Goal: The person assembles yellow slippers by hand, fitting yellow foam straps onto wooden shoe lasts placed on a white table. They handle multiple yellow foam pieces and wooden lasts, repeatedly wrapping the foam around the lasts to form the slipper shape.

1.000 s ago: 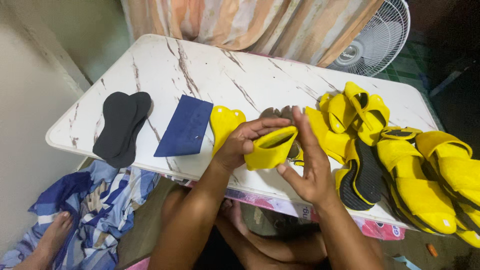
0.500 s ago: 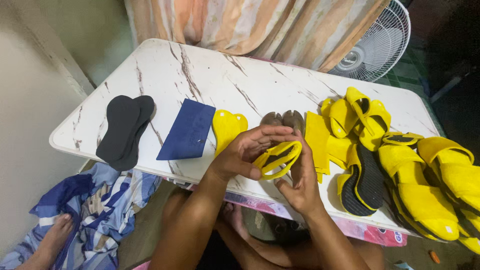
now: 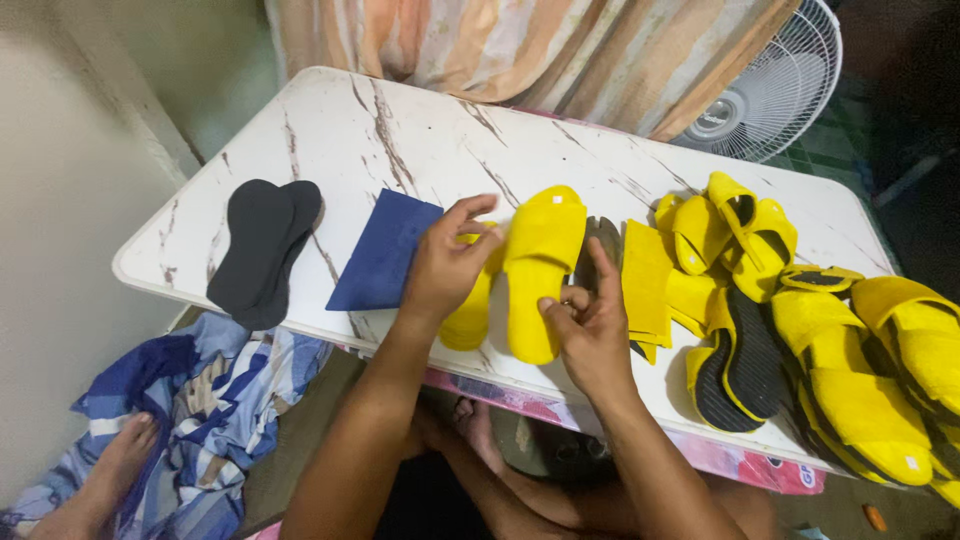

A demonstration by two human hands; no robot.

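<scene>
Light is soft and even on the white table (image 3: 420, 130), with weak glare there. Corners at 2 and 8 o'clock are dim. Hands look slightly blurred; edges bend slightly.

White marble-pattern table (image 3: 420, 130) with dark veins. Two dark grey insoles (image 3: 262, 252) stacked near left edge. Navy blue sheet (image 3: 380, 255) just right of insoles. Yellow flat pieces (image 3: 646, 285) mid-table. Pile of yellow slides (image 3: 860, 370) at right end, one showing black sole (image 3: 752, 362). White fan (image 3: 770, 85) behind table. Striped curtain (image 3: 520, 45) at back. Blue striped cloth (image 3: 200, 400) on floor lower left.
</scene>
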